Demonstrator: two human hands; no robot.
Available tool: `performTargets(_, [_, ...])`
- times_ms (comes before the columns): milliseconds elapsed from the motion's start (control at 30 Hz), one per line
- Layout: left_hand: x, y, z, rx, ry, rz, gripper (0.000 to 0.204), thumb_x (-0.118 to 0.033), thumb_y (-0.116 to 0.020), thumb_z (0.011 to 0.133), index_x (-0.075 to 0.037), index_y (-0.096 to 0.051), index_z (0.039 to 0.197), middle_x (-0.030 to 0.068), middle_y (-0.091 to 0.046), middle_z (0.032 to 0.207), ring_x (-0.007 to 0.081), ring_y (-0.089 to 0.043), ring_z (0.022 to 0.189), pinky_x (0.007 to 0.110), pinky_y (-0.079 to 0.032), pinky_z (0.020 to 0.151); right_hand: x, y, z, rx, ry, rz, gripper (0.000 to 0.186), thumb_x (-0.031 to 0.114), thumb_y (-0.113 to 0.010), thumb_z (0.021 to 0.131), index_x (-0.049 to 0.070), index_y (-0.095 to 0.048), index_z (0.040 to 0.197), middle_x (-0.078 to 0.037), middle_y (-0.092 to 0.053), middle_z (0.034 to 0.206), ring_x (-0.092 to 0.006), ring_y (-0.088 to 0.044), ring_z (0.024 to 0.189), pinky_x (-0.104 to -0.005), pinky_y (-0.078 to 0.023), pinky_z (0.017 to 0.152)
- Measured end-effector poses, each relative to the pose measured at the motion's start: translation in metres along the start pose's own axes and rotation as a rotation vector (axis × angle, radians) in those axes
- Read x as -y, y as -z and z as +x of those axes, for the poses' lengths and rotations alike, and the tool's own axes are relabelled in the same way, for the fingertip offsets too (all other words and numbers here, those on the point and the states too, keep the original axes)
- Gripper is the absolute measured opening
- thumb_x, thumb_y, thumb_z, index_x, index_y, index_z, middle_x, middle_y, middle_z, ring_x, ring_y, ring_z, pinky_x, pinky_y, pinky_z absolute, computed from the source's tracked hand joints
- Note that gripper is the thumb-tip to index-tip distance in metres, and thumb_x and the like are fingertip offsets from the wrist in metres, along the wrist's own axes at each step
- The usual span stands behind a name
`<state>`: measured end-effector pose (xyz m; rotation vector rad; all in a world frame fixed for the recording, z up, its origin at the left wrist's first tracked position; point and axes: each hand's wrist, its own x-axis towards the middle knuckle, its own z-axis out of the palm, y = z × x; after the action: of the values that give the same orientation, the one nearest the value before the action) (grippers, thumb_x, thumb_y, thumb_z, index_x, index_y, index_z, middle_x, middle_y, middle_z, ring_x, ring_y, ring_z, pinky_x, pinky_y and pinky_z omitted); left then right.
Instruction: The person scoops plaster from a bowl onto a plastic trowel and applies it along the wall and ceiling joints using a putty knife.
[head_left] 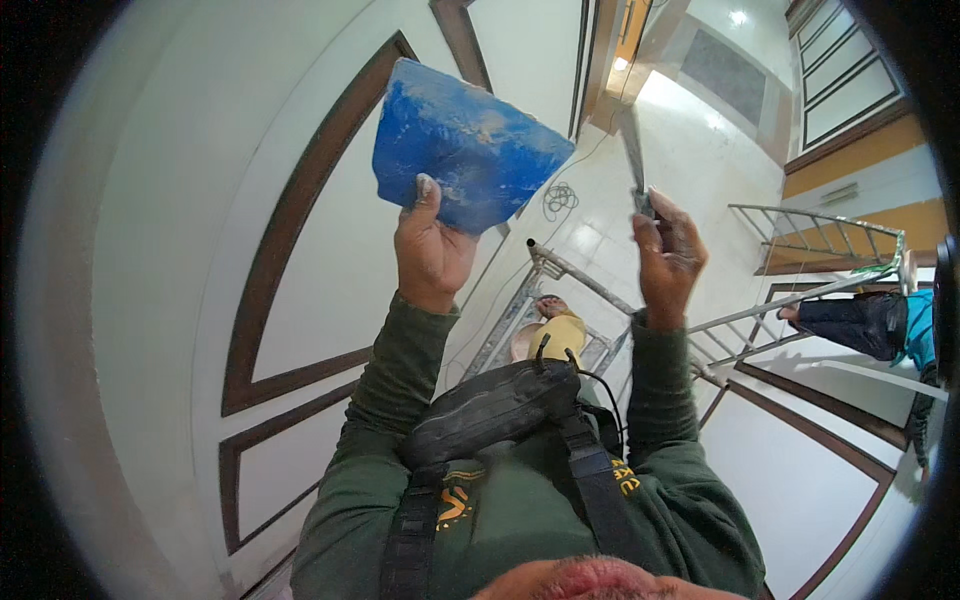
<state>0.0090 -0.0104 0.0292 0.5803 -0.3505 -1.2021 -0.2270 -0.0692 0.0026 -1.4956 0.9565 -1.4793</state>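
Note:
My left hand (435, 255) is closed on the lower edge of a blue plaster board (470, 140), with the thumb across its front. The board is smeared with pale plaster and tilts down to the right. To the right, my right hand (670, 255) pinches the handle of a putty knife (632, 145). Its blade points up and away, seen nearly edge-on and somewhat blurred. The knife and the board are apart. Whitish residue coats the fingers of my right hand.
A white wall with brown panel mouldings (290, 230) runs along the left. Metal scaffolding (580, 275) stands below me, with a yellow item (560, 335) on it. A cable coil (560, 200) lies on the pale floor. Another person (860, 325) is by scaffolding at the right.

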Motion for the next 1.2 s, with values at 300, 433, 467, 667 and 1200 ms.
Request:
performTargets(300, [-0.024, -0.002, -0.010, -0.020, -0.023, 0.103, 0.040, -0.011, -0.055, 0.093, -0.001, -0.043, 0.129, 0.0142, -0.055, 0.123, 0.0281, -0.053, 0.117, 0.051, -0.043, 0.103, 0.038, 0.008, 0.028, 0.388, 0.391, -0.404, 0.029, -0.007, -0.065, 0.074, 0.005, -0.068, 0.100, -0.015, -0.067, 0.101, -0.0277, -0.063, 0.080, -0.0367, -0.053, 0.069])
performTargets(433, [-0.033, 0.003, -0.016, 0.030, -0.002, 0.264, 0.036, -0.006, -0.057, 0.090, -0.001, -0.048, 0.124, 0.0138, -0.058, 0.118, 0.0272, -0.057, 0.112, 0.052, -0.046, 0.100, 0.048, -0.021, 0.046, 0.319, 0.513, -0.519, 0.031, -0.006, -0.063, 0.075, 0.006, -0.069, 0.103, -0.016, -0.067, 0.103, -0.0291, -0.064, 0.081, -0.0364, -0.053, 0.070])
performTargets(467, [-0.036, 0.002, -0.017, 0.018, -0.013, 0.300, 0.035, -0.005, -0.058, 0.089, -0.001, -0.049, 0.123, 0.0136, -0.059, 0.117, 0.0269, -0.058, 0.111, 0.052, -0.047, 0.099, 0.046, -0.022, 0.052, 0.278, 0.558, -0.490, 0.033, -0.006, -0.062, 0.075, 0.006, -0.069, 0.105, -0.016, -0.067, 0.103, -0.0289, -0.065, 0.083, -0.0363, -0.054, 0.070])
performTargets(667, [-0.042, -0.010, -0.021, -0.111, -0.115, 0.295, 0.030, -0.007, -0.057, 0.091, -0.002, -0.052, 0.120, 0.0137, -0.060, 0.114, 0.0260, -0.060, 0.107, 0.048, -0.050, 0.096, 0.036, 0.014, 0.023, 0.344, 0.353, -0.366, 0.034, -0.006, -0.065, 0.074, 0.009, -0.069, 0.104, -0.015, -0.066, 0.104, -0.0296, -0.063, 0.085, -0.0384, -0.053, 0.073])
performTargets(1200, [-0.023, -0.041, -0.037, -0.210, -0.183, 0.476, 0.009, -0.008, -0.060, 0.091, 0.000, -0.061, 0.096, 0.0071, -0.065, 0.092, 0.0142, -0.063, 0.082, 0.030, -0.055, 0.073, 0.031, 0.008, 0.004, 0.323, 0.370, -0.460, 0.037, -0.007, -0.065, 0.071, 0.008, -0.067, 0.105, -0.013, -0.067, 0.107, -0.0278, -0.061, 0.082, -0.0365, -0.052, 0.071])
